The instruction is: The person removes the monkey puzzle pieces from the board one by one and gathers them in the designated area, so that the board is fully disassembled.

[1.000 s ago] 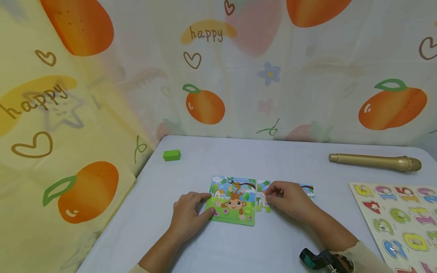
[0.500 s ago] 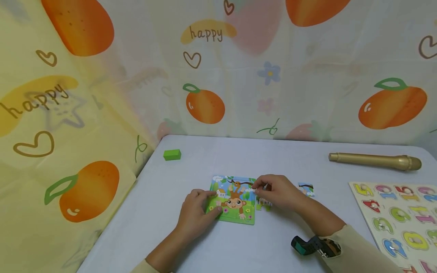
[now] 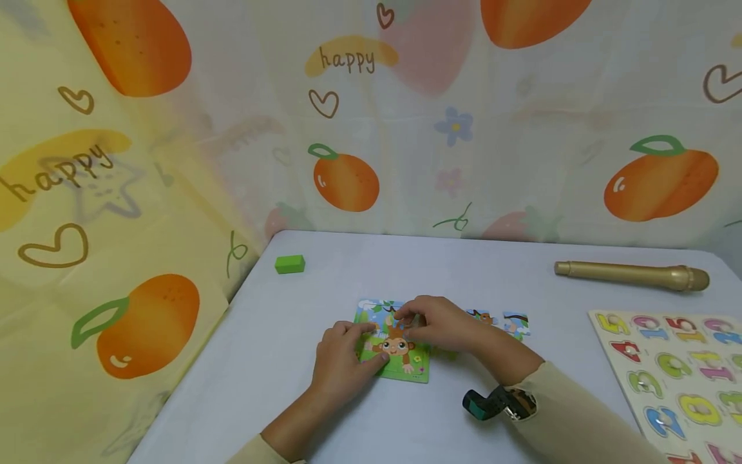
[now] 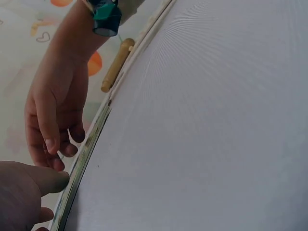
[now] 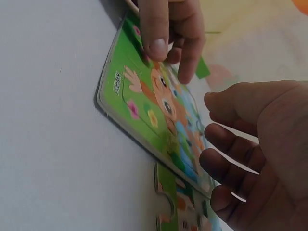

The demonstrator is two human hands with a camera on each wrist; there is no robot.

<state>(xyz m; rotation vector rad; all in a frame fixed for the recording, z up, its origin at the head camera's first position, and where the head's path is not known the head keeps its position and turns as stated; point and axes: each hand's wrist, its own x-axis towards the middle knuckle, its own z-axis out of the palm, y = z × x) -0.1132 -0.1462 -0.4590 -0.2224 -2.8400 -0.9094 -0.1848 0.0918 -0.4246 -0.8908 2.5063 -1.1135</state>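
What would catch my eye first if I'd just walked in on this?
Probably the cloth backdrop behind the table, printed with big oranges and the word "happy". Next comes the monkey puzzle on the white table, with the left hand at its left side and the right hand over its upper right. A colorful number board stands out at the right edge.

Right fingers (image 5: 234, 146) loosely bent

Beige sleeves (image 3: 585, 419); black wrist-worn device (image 3: 494, 402), teal patch (image 3: 477, 409).
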